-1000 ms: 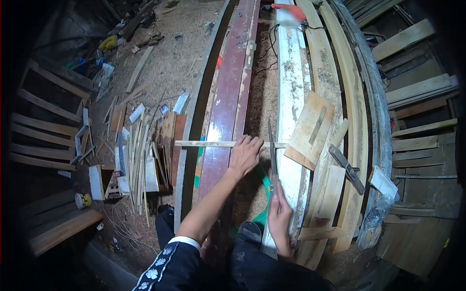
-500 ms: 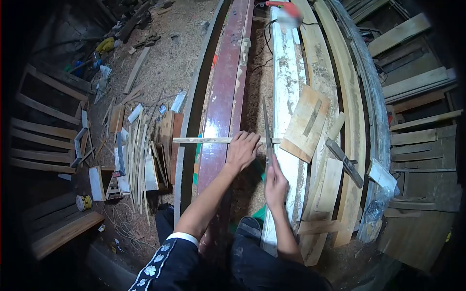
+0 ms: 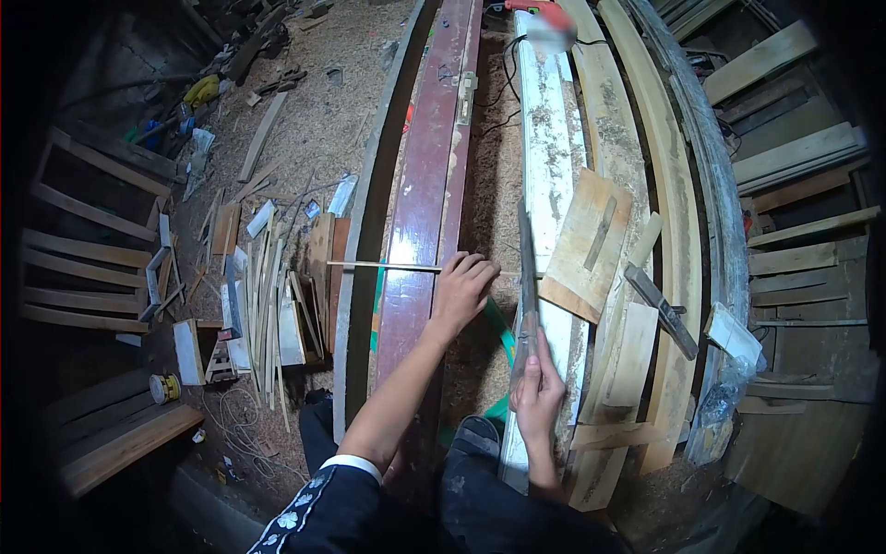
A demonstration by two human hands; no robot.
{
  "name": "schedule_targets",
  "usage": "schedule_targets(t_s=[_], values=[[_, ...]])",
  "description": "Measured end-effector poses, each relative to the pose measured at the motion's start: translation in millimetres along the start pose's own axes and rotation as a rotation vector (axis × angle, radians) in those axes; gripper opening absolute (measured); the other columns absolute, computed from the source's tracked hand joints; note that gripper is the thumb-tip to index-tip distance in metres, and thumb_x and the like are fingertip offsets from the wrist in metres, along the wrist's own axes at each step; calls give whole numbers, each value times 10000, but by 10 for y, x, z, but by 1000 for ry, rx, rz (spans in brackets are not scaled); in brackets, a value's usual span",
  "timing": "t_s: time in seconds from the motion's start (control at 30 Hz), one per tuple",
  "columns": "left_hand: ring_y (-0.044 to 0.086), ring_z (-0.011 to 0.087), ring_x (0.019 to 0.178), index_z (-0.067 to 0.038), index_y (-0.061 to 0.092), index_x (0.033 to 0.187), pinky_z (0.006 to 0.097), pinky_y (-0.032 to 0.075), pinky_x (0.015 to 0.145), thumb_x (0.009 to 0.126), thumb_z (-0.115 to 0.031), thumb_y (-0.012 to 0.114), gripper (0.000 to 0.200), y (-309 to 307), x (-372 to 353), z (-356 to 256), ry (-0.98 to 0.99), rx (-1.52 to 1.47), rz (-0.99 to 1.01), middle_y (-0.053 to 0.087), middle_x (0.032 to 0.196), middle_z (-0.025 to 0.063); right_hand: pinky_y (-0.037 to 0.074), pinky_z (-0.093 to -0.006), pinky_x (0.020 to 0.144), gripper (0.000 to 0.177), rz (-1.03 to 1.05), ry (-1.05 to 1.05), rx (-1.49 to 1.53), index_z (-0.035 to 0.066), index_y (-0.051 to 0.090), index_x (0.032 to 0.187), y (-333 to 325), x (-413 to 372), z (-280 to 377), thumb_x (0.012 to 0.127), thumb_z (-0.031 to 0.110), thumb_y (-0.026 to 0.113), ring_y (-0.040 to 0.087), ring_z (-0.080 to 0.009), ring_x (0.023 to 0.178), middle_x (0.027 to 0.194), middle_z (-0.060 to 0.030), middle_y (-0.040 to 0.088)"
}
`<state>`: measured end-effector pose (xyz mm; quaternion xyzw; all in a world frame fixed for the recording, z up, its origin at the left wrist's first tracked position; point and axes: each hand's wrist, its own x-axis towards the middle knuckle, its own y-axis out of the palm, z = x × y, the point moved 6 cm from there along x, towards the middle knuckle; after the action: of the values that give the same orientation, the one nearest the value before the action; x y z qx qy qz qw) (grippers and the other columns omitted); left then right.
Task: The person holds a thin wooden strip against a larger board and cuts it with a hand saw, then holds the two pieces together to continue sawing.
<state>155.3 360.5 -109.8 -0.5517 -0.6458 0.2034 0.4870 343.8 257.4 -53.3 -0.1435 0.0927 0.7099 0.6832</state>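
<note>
A thin wooden strip [image 3: 392,267] lies crosswise over the glossy maroon plank [image 3: 413,198], reaching toward the white-painted plank [image 3: 546,138]. My left hand [image 3: 463,289] is closed over the strip near the maroon plank's right edge. In my right hand [image 3: 538,388] is a long, dark, saw-like blade [image 3: 527,263], gripped at its near end and pointing away from me. It is seen almost edge-on, so teeth cannot be made out. The blade crosses in front of the strip's right end; whether the two touch cannot be told.
On the right planks lie a flat wooden board [image 3: 588,242] and a hand plane [image 3: 662,312]. A red power tool [image 3: 554,23] sits at the far end. Several thin strips [image 3: 268,319] are heaped at left beside wood offcuts. Sawdust covers the floor [image 3: 314,120].
My right hand and the blade have moved slightly right and toward me. The strip now shows a narrower side than before. My left hand stays on it.
</note>
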Motion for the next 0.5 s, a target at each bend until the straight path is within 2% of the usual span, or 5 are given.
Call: schedule_targets(t_s=[0.13,0.23,0.3,0.43,0.5], values=[[659,250,1170,-87,714,1121,426,465,1059,864,-83,720,257,-21,-11,-2,11,-8,-45,735,1157,53,488,-246,723,454,-25,-167,-156,-11,501,1524,28,39,-62,1105,165,486,607,-100,780,1108,-69,719],[666,252,1180,-85,722,1142,416,481,1043,870,-86,719,272,-22,-38,10,-3,-35,-51,738,1213,56,496,-291,933,451,-5,33,-45,-34,505,1508,51,36,-209,1103,161,482,651,-161,1058,1424,-165,640],[669,254,1183,-83,725,1156,413,487,1036,881,-97,718,276,-30,-41,-9,-5,-65,-54,737,1237,61,327,-219,439,470,3,-264,-211,50,464,1568,46,95,-338,1122,198,483,386,-14,498,833,13,641],[659,269,1204,-73,718,1193,417,486,1038,959,-160,676,253,-40,-34,20,-56,-149,-34,726,1271,76,341,-217,459,461,-42,-309,-231,44,483,1557,74,50,-289,1121,193,483,401,-16,521,926,3,682],[645,275,1229,-71,713,1207,424,476,1051,995,-194,646,254,14,-46,33,-90,-151,11,715,1294,83,396,-361,1151,460,10,-9,-100,-62,495,1500,119,3,-138,1100,166,478,534,-268,1407,1496,-221,579]])
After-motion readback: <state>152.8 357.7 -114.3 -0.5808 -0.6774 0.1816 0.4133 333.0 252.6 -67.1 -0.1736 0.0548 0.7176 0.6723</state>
